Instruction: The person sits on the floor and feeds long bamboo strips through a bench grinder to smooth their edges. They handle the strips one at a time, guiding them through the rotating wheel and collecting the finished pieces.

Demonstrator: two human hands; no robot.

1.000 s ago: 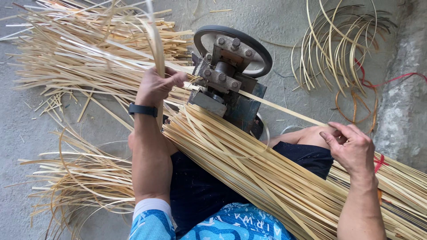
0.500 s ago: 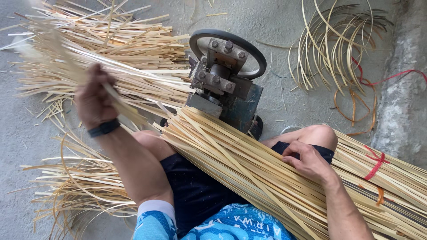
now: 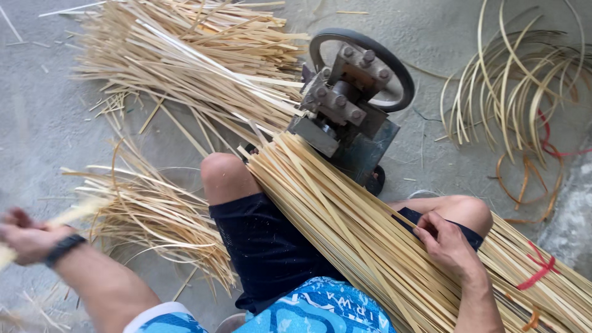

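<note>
sitting behind a small splitting machine [image 3: 345, 117] on a grey concrete floor [image 3: 37, 123], the person has a thick bundle of bamboo strips [image 3: 364, 246] laid across the lap. the bundle's near end stops just short of the machine's base and its length runs away from the machine, down and to the right, over the dark shorts [image 3: 265, 246] and past the right knee. a red tie [image 3: 536, 268] binds the bundle at its far end from the machine.

right hand [image 3: 447, 243]: resting on top of the bundle, well away from the machine, fingers curled and pinching among the upper strips; which single strip is gripped cannot be told.

left hand [image 3: 28, 237]: held far out to the left of the machine, motion-blurred, clenched around a pale strip [image 3: 74, 213] that trails from the fist. a dark wristband [image 3: 61, 248] sits on the wrist.

machine: a dark wheel [image 3: 364, 68] on its far side, a bolted metal block in front of it.

surroundings: a loose heap of split strips [image 3: 185, 68] lies left of the machine; finer curled shavings [image 3: 160, 216] lie left of the left knee; bent hoops of strip [image 3: 518, 86] lie right of the machine.
</note>
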